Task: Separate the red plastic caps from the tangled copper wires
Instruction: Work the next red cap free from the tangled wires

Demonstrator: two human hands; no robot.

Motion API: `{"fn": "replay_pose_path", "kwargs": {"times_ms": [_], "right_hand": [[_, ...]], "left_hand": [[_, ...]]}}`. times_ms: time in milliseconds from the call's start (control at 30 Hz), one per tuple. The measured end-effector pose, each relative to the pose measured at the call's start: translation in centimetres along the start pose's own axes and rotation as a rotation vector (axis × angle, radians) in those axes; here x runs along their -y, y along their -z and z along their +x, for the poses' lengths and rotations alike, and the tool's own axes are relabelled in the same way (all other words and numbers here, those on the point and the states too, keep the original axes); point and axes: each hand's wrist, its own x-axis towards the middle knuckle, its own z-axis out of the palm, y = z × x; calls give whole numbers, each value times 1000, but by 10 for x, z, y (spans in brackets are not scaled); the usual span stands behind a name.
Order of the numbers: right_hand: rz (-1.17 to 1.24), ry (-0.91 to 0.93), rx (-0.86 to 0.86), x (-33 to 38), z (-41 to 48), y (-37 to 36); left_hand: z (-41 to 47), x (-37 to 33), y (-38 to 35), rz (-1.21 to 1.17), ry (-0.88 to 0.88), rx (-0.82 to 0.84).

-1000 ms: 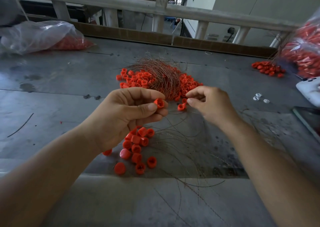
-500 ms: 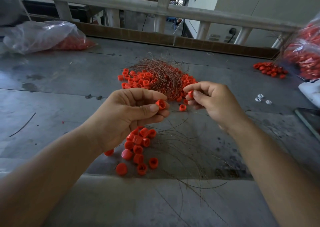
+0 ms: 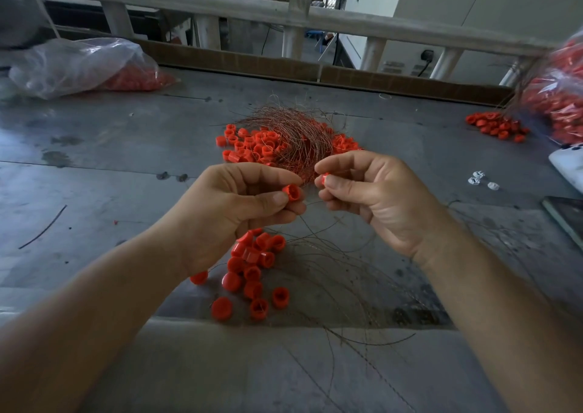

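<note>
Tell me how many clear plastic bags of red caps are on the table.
2. One clear plastic bag lies at the table's far left corner; the other bag sits at the far right edge, partly cut off by the frame. More could lie out of view.

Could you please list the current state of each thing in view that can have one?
Left hand: grip shut on a red cap.
Right hand: grip shut on another cap.
Wire tangle: heaped on caps, unsorted.
Near cap pile: loose on the table.
Left bag: lying down, holding caps.
Right bag: full of caps.
</note>
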Motion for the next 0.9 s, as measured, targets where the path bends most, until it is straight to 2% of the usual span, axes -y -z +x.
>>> {"fn": "replay_pose_path", "kwargs": {"times_ms": [200,567,667,833,900], "right_hand": [[-126,79,0,-1,-3,-9],[-147,89,8,-2,-4,-10],[-240,151,-16,-4,-3,-13],[-479,383,-68,-6,-4,-22],[-477,398,-92,-8,-5,-24]], "left_hand": [[0,-1,-1,30,-17,-14],[-1,-1,-1,61,-29,-13],[-1,-1,-1,69,-43,-22],[0,0,0,85,-76,-62],[0,0,-1,91,-83,-69]]}}
